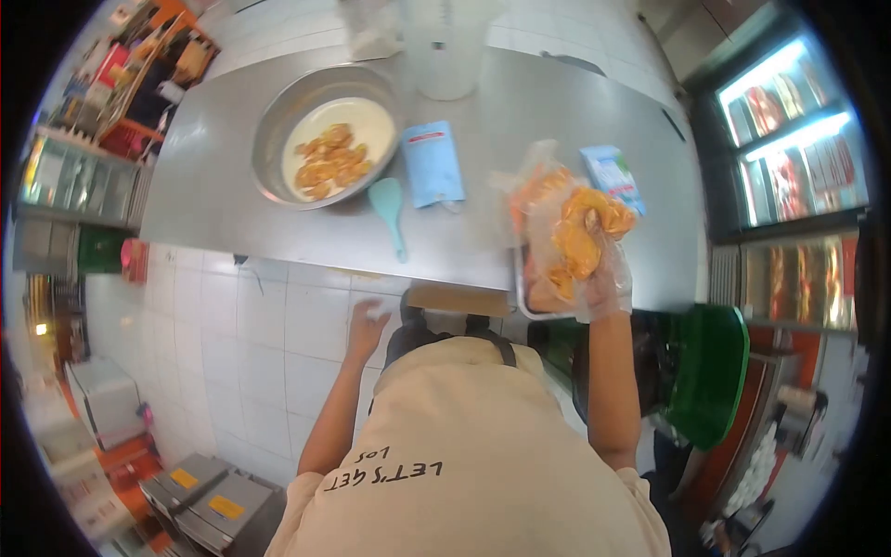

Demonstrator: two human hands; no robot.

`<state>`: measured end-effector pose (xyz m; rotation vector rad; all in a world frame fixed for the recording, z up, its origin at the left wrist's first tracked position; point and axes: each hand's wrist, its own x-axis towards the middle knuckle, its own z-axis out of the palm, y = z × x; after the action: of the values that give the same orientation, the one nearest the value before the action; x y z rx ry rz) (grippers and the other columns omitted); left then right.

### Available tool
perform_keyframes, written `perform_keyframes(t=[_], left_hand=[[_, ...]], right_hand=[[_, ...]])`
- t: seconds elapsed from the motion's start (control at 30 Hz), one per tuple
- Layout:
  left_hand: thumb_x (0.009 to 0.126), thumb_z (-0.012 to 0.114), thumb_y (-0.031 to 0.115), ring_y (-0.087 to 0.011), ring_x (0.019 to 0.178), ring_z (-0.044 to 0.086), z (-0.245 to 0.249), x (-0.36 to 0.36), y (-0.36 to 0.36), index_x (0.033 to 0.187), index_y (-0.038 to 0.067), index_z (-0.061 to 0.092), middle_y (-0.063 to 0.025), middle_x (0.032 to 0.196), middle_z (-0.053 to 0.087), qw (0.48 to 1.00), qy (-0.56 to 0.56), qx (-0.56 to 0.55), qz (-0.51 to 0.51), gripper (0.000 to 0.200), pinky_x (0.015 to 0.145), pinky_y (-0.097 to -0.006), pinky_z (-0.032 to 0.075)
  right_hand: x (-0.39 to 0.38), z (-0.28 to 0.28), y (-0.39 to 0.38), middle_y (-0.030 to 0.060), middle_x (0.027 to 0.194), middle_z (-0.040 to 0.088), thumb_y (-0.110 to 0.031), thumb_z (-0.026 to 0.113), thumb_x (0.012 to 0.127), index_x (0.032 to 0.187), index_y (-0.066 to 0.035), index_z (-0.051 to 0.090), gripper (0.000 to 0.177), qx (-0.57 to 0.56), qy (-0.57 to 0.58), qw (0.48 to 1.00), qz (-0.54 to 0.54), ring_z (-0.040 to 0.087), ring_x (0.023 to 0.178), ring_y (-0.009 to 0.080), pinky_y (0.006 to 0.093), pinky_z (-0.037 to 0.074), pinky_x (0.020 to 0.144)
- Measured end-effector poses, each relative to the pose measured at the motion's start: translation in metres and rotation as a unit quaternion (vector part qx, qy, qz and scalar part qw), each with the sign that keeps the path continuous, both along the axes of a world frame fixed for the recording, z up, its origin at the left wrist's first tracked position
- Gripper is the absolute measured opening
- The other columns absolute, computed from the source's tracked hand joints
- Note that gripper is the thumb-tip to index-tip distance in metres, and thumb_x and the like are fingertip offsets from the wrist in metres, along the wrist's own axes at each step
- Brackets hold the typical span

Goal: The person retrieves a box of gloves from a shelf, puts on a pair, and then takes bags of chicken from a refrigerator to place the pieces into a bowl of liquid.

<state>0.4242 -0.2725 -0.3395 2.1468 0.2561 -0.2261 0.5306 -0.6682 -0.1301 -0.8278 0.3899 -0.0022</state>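
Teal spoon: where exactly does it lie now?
In the head view, the teal spoon lies on the steel counter between the metal bowl and the light blue pouch, left of the right hand holding orange food pieces.

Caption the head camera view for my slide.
Gloved right hand holds orange food pieces over a grey steel table; bare left hand open near its edge.

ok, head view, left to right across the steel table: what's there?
Metal bowl → teal spatula → blue pouch → right hand gripping orange food pieces. Blue carton overlaps it, skipped.
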Motion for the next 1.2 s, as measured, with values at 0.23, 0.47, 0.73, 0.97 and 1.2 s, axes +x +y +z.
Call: perform_keyframes(t=[0.23,0.47,0.73,0.97,1.2], left_hand=[[0.085,0.067,0.034,-0.0333,0.090,0.063,-0.140,-0.256,0.205,0.120,0.005,0.059,-0.0188,0.109,0.064,0.881,0.396,0.028,0.257,0.046,0.076,-0.0439,0.052],[0.087,0.063,0.030,-0.0212,0.069,0.061,-0.074,-0.303,0.216,0.119,0.007,0.056,-0.0102,0.102,0.064,0.805,0.325,-0.092,0.488,0.040,0.055,-0.0344,0.049],[0.089,0.064,0.032,-0.0205,0.071,0.063,-0.086,-0.261,0.190,0.117,0.006,0.059,-0.0119,0.104,0.065,0.847,0.326,-0.162,0.388,0.038,0.056,-0.0320,0.048],[0.088,0.064,0.032,-0.0197,0.069,0.063,-0.100,-0.246,0.212,0.115,0.007,0.061,-0.0114,0.103,0.065,0.866,0.295,-0.174,0.365,0.036,0.056,-0.0319,0.048],[0.089,0.062,0.029,-0.0176,0.069,0.062,-0.093,-0.240,0.248,0.117,0.008,0.060,-0.0092,0.102,0.065,0.855,0.321,-0.156,0.378,0.035,0.056,-0.0311,0.047]], right_hand=[[0.150,0.022,0.181,0.0065,0.110,0.064,-0.031,0.072,0.089,0.128,-0.008,0.051,0.050,-0.111,0.013,0.962,0.251,0.067,0.097,0.0185,0.0322,0.056,0.078],[0.267,-0.044,0.303,0.0087,0.108,0.064,-0.036,0.070,0.090,0.134,-0.008,0.047,0.057,-0.257,-0.020,0.903,0.343,0.067,0.091,0.0183,0.0313,0.059,0.073],[0.285,-0.038,0.353,0.0046,0.087,0.056,-0.028,0.057,0.099,0.105,-0.006,0.055,0.023,-0.338,0.077,0.879,0.327,0.053,0.074,0.0176,0.0302,0.050,0.069],[0.301,-0.032,0.362,0.0069,0.095,0.059,-0.035,0.057,0.098,0.117,-0.006,0.057,0.035,-0.594,0.035,0.706,0.383,0.054,0.077,0.0186,0.0301,0.049,0.071],[0.310,-0.044,0.344,0.0049,0.114,0.058,-0.026,0.069,0.086,0.120,-0.011,0.053,0.041,-0.383,-0.013,0.844,0.375,0.059,0.089,0.0173,0.0346,0.051,0.062]])
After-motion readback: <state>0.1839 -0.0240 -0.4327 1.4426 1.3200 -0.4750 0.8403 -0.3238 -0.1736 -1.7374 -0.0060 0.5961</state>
